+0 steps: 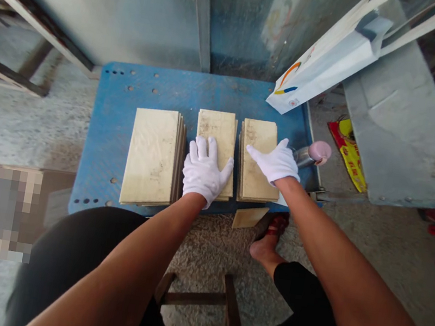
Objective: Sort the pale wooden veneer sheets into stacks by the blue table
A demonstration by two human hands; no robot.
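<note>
The middle pile of flat, pale yellow oblong boards (220, 126) sits under our white-gloved left hand (204, 171). We think they are stiff, and heavy all together; the long sides look good to hold. That hand is open, fingers spread, lying on top. Our white-gloved right hand (276, 162) is loosely open over another pale yellow board pile (256, 184); we can't tell if it presses.

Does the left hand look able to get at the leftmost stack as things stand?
Likely yes: the left hand, over the middle stack, is close beside the leftmost stack, whose top is uncovered.
</note>
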